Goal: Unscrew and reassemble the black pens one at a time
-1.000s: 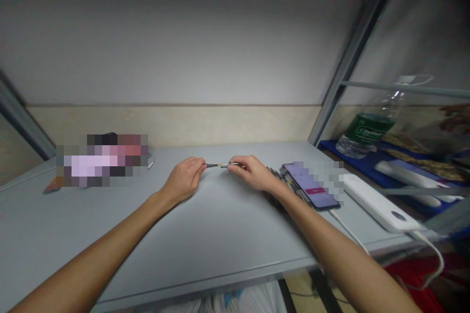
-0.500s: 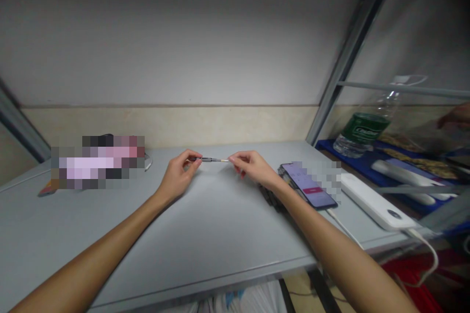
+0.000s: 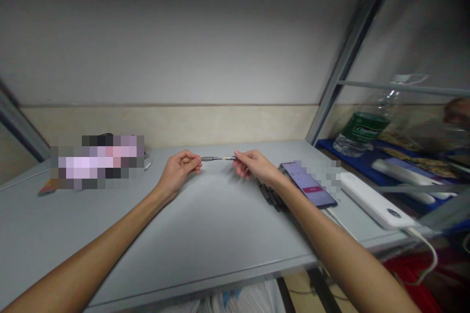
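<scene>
A slim pen-like rod (image 3: 219, 158), dark grey at its left part and shiny metal to the right, lies level between my two hands above the grey desk (image 3: 205, 225). My left hand (image 3: 180, 170) pinches its left end between thumb and fingertips. At the other end, my right hand (image 3: 253, 164) grips the rod with thumb and forefinger, its lower fingers blurred and slightly spread. Whether the rod is one piece or several I cannot tell.
Right of my right hand lie black items (image 3: 270, 195), a lit phone (image 3: 310, 186) and a white power bank (image 3: 374, 200) with a cable. A bottle (image 3: 363, 129) stands beyond the metal frame. Blurred-out items sit at left. Another person's hand shows far right.
My left fingers now hold nearer the rod's left end, showing its grey part differently. My right fingers have shifted slightly right, and more of the metal part shows between the hands.
</scene>
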Available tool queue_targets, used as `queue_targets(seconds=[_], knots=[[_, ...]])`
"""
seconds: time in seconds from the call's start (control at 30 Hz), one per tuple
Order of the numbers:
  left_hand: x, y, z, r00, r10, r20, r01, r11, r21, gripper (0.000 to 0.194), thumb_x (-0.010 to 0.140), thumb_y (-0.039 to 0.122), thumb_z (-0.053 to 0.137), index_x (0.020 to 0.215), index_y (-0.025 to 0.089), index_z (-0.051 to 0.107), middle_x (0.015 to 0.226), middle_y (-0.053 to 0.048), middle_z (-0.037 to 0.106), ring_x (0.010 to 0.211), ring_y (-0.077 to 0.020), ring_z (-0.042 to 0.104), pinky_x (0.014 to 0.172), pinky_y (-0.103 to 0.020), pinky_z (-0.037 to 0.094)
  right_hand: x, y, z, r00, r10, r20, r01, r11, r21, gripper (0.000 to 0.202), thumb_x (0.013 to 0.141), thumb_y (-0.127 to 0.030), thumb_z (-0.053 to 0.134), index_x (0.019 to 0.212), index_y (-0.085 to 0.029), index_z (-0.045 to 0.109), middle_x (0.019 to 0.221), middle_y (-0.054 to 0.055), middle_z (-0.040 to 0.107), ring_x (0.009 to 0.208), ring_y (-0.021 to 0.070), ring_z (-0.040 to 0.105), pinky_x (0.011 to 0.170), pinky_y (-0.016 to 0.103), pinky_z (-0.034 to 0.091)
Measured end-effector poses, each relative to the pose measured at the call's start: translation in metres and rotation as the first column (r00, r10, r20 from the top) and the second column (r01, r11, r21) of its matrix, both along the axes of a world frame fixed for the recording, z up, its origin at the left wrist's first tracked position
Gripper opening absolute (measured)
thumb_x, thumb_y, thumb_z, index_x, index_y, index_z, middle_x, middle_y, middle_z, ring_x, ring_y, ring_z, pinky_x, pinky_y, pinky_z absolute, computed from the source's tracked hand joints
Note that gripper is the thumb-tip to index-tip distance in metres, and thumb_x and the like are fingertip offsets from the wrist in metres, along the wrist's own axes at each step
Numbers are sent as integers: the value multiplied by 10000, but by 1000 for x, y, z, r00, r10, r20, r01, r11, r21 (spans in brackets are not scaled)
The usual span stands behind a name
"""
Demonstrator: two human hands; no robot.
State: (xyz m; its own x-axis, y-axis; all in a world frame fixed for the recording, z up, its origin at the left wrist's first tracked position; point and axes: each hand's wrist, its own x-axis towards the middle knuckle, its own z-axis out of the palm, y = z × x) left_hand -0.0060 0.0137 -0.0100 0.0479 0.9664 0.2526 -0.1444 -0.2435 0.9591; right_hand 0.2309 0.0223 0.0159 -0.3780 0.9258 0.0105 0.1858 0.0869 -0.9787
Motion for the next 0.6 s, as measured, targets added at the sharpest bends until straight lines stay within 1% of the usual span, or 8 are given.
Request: queue_targets(seconds=[0.07,0.13,0.2,0.3,0.4,0.47,0.53,0.6], knots=[[0,-1,1,1000,-1,21,2,1000,-26,258,650,319,744,748,135,591,638,-10,658,566,-90,590,619,-227,480,0,0,0,1000,-5,-28,6,999,46,351,813,-454,551,718,-119,594,576,12,556,470,75,495,373,167,379],[0,-1,1,999,-7,39,10,998,-56,266,658,325,736,784,130,606,675,-25,672,586,-99,606,643,-243,494,1,0,0,997,-22,-76,30,994,106,236,748,-363,644,800,-136,607,670,9,581,527,86,527,395,173,407],[-1,-1,1,999,-14,42,17,998,-67,280,664,328,731,817,126,613,700,-38,682,606,-109,619,665,-258,503,2,-1,2,994,-40,-98,52,990,130,288,692,-304,700,925,-160,609,775,19,604,590,101,564,407,171,421],[-1,-1,-1,999,-18,34,19,999,-50,276,670,324,728,820,125,609,695,-40,686,614,-107,622,678,-256,506,3,-1,3,998,-40,-56,44,997,66,326,738,-388,664,953,-149,612,796,49,627,590,102,576,390,158,401],[0,-1,-1,999,-21,25,21,999,-34,269,679,324,724,813,123,605,690,-40,687,613,-105,621,676,-253,507,2,-1,3,1000,-28,8,29,999,-44,410,837,-490,507,778,-100,619,645,63,614,498,86,535,360,158,365],[0,-1,-1,1000,-17,20,17,999,-30,269,675,323,727,806,124,603,685,-40,687,610,-108,622,673,-257,509,2,-1,3,1000,-23,-13,23,999,-23,354,831,-442,539,744,-105,609,619,47,601,503,84,531,371,157,376],[0,0,-1,1000,-11,20,12,1000,-29,270,671,323,730,801,125,601,681,-39,687,606,-109,622,669,-257,509,3,0,2,998,-20,-67,22,999,38,229,759,-343,653,810,-124,613,684,35,616,560,90,554,393,153,403],[-1,0,-2,1000,-11,21,11,999,-30,269,670,321,731,800,126,601,677,-37,686,607,-109,622,667,-254,508,4,0,1,995,-3,-95,7,999,47,249,708,-295,707,881,-143,612,755,36,632,597,98,573,396,149,416]])
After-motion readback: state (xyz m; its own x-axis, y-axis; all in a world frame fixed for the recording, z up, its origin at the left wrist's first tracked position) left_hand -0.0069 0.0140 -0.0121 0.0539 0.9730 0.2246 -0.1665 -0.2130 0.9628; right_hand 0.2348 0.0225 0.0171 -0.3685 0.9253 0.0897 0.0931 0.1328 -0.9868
